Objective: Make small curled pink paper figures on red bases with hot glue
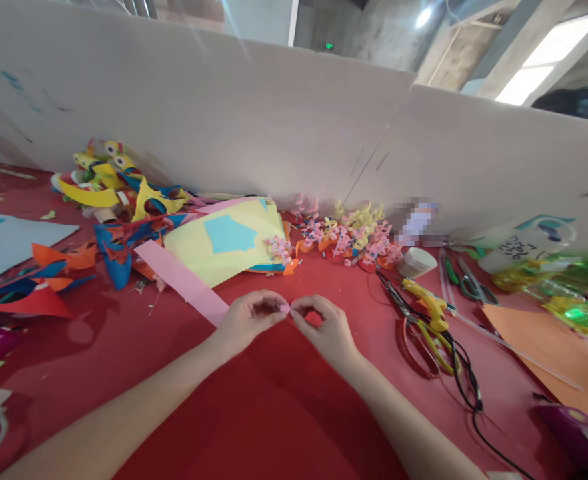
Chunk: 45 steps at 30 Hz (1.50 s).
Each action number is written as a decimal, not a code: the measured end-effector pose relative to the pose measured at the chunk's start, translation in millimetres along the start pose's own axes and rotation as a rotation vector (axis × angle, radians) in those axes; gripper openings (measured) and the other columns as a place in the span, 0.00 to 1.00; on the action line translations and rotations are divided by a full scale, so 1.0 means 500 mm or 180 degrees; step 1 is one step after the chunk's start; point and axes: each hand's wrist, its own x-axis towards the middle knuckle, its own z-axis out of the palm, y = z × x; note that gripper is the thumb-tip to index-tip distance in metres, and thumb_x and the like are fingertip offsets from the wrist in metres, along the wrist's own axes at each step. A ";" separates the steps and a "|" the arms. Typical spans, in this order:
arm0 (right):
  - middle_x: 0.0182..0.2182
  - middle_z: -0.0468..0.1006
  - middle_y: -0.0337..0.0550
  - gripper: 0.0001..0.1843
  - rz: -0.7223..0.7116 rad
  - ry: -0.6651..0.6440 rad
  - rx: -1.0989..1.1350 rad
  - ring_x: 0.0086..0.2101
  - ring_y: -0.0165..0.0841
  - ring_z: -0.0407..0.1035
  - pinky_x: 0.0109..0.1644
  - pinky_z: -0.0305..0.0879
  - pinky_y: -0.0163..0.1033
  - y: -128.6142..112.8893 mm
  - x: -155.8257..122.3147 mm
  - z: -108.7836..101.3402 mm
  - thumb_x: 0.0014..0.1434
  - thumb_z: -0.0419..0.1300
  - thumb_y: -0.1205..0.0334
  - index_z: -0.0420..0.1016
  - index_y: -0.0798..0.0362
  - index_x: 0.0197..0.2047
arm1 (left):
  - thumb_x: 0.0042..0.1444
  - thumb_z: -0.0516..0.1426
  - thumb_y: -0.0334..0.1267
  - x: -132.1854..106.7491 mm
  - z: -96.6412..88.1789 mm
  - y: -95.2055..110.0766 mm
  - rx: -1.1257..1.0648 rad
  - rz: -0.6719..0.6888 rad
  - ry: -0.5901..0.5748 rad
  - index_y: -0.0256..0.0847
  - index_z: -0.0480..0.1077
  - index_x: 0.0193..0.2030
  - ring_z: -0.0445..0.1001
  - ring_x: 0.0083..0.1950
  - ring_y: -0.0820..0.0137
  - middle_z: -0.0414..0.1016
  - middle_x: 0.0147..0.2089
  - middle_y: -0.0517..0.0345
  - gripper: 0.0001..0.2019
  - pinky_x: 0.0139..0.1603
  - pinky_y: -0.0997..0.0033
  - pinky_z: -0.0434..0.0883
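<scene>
Between the fingertips of both hands is a small piece of pink paper (285, 309), mostly covered by the fingers. My left hand (251, 320) pinches it from one side, thumb against forefinger. From the other side my right hand (324, 327) pinches it too, its fingertips almost touching the left ones. A long pink paper strip (184, 280) runs under my left hand from a stack of yellow paper (199, 250). Beyond the hands stand several curled pink and yellow paper figures (344, 240), with a few more lying on the stack's right end.
On the right lie red-handled scissors (417, 350), a yellow glue gun (427, 303) with a black cord, green scissors (469, 283), a tape roll (418, 262) and orange paper (549, 353). Colored paper scraps (124, 233) pile up at left. A white partition (224, 120) closes the table's back.
</scene>
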 end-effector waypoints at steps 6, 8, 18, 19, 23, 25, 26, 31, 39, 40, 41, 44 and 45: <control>0.25 0.74 0.38 0.06 -0.0285 0.0026 -0.0284 0.27 0.29 0.68 0.33 0.67 0.34 -0.002 -0.002 -0.001 0.52 0.57 0.72 0.71 0.51 0.29 | 0.50 0.61 0.37 -0.003 0.000 0.002 0.0248 0.0066 -0.0021 0.41 0.74 0.35 0.75 0.39 0.69 0.77 0.36 0.58 0.05 0.45 0.69 0.72; 0.24 0.73 0.38 0.07 -0.0388 0.0042 -0.0360 0.27 0.29 0.67 0.33 0.67 0.34 -0.002 -0.004 -0.001 0.52 0.56 0.73 0.70 0.51 0.29 | 0.50 0.61 0.37 -0.003 0.000 0.000 0.0265 0.0047 -0.0030 0.41 0.74 0.35 0.75 0.39 0.69 0.78 0.36 0.58 0.05 0.44 0.70 0.72; 0.22 0.70 0.38 0.08 -0.0884 0.0048 -0.0801 0.25 0.30 0.65 0.30 0.65 0.34 -0.008 -0.003 0.001 0.48 0.54 0.75 0.66 0.51 0.28 | 0.48 0.62 0.37 -0.003 0.002 -0.009 0.0239 -0.0049 -0.0200 0.40 0.75 0.34 0.77 0.39 0.67 0.79 0.36 0.57 0.06 0.44 0.69 0.73; 0.21 0.70 0.38 0.08 -0.0920 0.0055 -0.0820 0.25 0.30 0.65 0.30 0.65 0.34 -0.008 -0.002 0.000 0.48 0.54 0.75 0.66 0.51 0.27 | 0.48 0.62 0.37 -0.003 0.002 -0.008 0.0223 -0.0051 -0.0221 0.40 0.75 0.34 0.77 0.39 0.67 0.79 0.36 0.57 0.06 0.44 0.68 0.73; 0.24 0.73 0.40 0.08 -0.0782 0.0016 -0.0663 0.27 0.31 0.67 0.33 0.67 0.35 -0.008 -0.001 -0.005 0.50 0.54 0.74 0.68 0.51 0.30 | 0.48 0.61 0.38 -0.003 0.001 -0.005 0.0186 -0.0033 -0.0116 0.40 0.74 0.35 0.76 0.39 0.67 0.79 0.36 0.57 0.07 0.43 0.68 0.73; 0.27 0.75 0.41 0.08 -0.0566 -0.0039 -0.0490 0.28 0.31 0.68 0.35 0.67 0.36 -0.007 0.000 -0.007 0.51 0.54 0.73 0.70 0.51 0.32 | 0.49 0.61 0.38 -0.002 -0.001 -0.003 0.0142 -0.0005 -0.0040 0.41 0.74 0.35 0.76 0.39 0.68 0.78 0.36 0.57 0.07 0.44 0.68 0.73; 0.27 0.75 0.41 0.08 -0.0430 -0.0059 -0.0395 0.29 0.31 0.69 0.35 0.68 0.36 -0.007 0.000 -0.008 0.51 0.54 0.72 0.70 0.51 0.32 | 0.49 0.61 0.38 -0.001 -0.001 -0.001 0.0119 0.0009 -0.0028 0.41 0.74 0.35 0.76 0.39 0.68 0.78 0.36 0.57 0.07 0.44 0.68 0.73; 0.25 0.76 0.41 0.04 0.0260 -0.0135 0.0069 0.27 0.31 0.70 0.33 0.68 0.36 -0.008 0.001 -0.007 0.53 0.56 0.67 0.72 0.52 0.30 | 0.49 0.61 0.38 -0.001 0.002 0.003 0.0069 0.0024 -0.0044 0.40 0.74 0.35 0.76 0.40 0.67 0.78 0.36 0.56 0.07 0.45 0.66 0.72; 0.24 0.75 0.40 0.03 0.0349 -0.0147 0.0176 0.25 0.30 0.69 0.32 0.68 0.36 -0.008 0.002 -0.005 0.51 0.57 0.67 0.72 0.52 0.29 | 0.49 0.61 0.39 -0.002 0.003 0.001 0.0079 -0.0026 -0.0040 0.40 0.74 0.35 0.76 0.40 0.67 0.79 0.37 0.56 0.07 0.45 0.66 0.72; 0.24 0.75 0.40 0.03 0.0335 -0.0152 0.0167 0.25 0.30 0.69 0.32 0.68 0.35 -0.008 0.002 -0.005 0.51 0.57 0.67 0.72 0.52 0.29 | 0.49 0.61 0.39 -0.002 0.003 0.001 0.0077 -0.0024 -0.0036 0.40 0.74 0.35 0.76 0.40 0.67 0.79 0.37 0.56 0.07 0.45 0.66 0.72; 0.24 0.75 0.40 0.03 0.0312 -0.0157 0.0151 0.25 0.30 0.69 0.32 0.68 0.35 -0.009 0.002 -0.006 0.51 0.57 0.68 0.71 0.52 0.29 | 0.49 0.61 0.39 -0.002 0.003 0.002 0.0074 -0.0019 -0.0029 0.40 0.74 0.35 0.76 0.40 0.67 0.79 0.37 0.56 0.07 0.45 0.67 0.72; 0.24 0.75 0.39 0.03 0.0178 -0.0151 0.0021 0.25 0.30 0.68 0.32 0.67 0.35 -0.010 0.003 -0.006 0.52 0.57 0.68 0.71 0.52 0.29 | 0.49 0.61 0.39 -0.002 0.002 0.002 0.0076 -0.0019 -0.0012 0.41 0.74 0.35 0.76 0.40 0.68 0.79 0.36 0.57 0.07 0.45 0.67 0.72; 0.24 0.75 0.39 0.04 0.0102 -0.0135 -0.0051 0.25 0.30 0.68 0.32 0.67 0.35 -0.010 0.003 -0.006 0.52 0.57 0.68 0.71 0.52 0.28 | 0.49 0.61 0.38 -0.003 0.002 0.002 0.0081 -0.0014 -0.0012 0.41 0.74 0.35 0.76 0.40 0.68 0.79 0.36 0.57 0.07 0.44 0.68 0.72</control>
